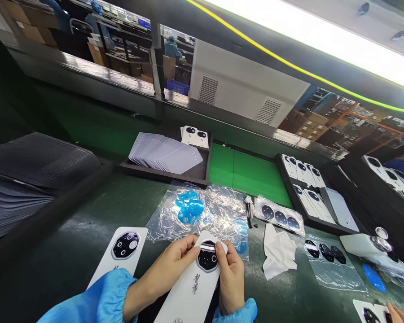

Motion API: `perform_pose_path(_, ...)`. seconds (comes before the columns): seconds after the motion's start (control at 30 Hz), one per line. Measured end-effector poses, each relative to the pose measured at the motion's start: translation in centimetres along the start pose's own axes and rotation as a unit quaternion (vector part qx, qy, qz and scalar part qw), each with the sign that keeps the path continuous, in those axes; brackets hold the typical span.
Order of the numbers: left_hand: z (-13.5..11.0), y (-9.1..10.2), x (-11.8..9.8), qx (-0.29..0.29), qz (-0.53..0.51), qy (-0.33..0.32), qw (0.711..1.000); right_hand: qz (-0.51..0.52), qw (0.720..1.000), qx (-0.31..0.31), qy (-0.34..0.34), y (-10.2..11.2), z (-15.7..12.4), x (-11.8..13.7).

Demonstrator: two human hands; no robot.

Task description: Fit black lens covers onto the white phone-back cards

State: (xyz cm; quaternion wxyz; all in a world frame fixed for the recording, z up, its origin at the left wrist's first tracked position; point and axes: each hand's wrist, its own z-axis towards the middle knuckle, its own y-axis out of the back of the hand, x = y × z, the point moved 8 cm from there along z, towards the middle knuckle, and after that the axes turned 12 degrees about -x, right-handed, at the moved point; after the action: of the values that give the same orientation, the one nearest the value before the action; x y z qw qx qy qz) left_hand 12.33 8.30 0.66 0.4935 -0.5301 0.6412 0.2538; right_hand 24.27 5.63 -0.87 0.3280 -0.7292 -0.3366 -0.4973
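Note:
A white phone back cover [192,291] with a black camera lens plate [208,256] near its top edge is held tilted over the green bench. My left hand [171,264] grips its left edge, thumb beside the lens plate. On the other side my right hand [229,273] pinches the right edge, its thumb pressing on the plate's upper right rim. Left of my hands lies another white back cover [104,269] with a lens plate, partly hidden by my blue sleeve. Just beyond, blue film discs [189,206] are heaped on a clear plastic sheet [222,202].
Grey panels [168,152] fan out in a black tray [161,175]. A crumpled white cloth [278,251] and bagged lens plates [281,217] lie to the right. Trays of white covers [306,179] stand behind. Another person's hand [399,314] shows at bottom right.

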Motion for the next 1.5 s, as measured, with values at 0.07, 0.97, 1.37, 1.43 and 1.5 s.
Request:
perform_pose_path(0.07, 0.2, 0.0, 0.3, 0.006, -0.022, 0.001, 1.0, 0.005, 1.0, 0.012, 0.002, -0.2, 0.1, -0.1)
perform_pose_path(0.97, -0.4, 3.9, -3.7, -0.136, -0.108, -0.106, 0.979, -0.011, 0.99, 0.11, 0.086, -3.6, -4.1, 0.4)
perform_pose_path(1.37, -3.1, 8.1, -4.6, -0.135, 0.128, -0.218, 0.958, -0.33, 0.903, 0.076, 0.266, -10.1, 4.7, 13.3)
perform_pose_path(1.43, -4.0, 8.4, -4.5, -0.092, 0.225, -0.249, 0.937, -0.385, 0.875, 0.049, 0.288, -12.9, 7.9, 14.7)
perform_pose_path(1.5, -5.1, 9.3, -5.1, -0.085, 0.3, -0.312, 0.898, -0.449, 0.835, 0.027, 0.318, -15.6, 10.5, 15.4)
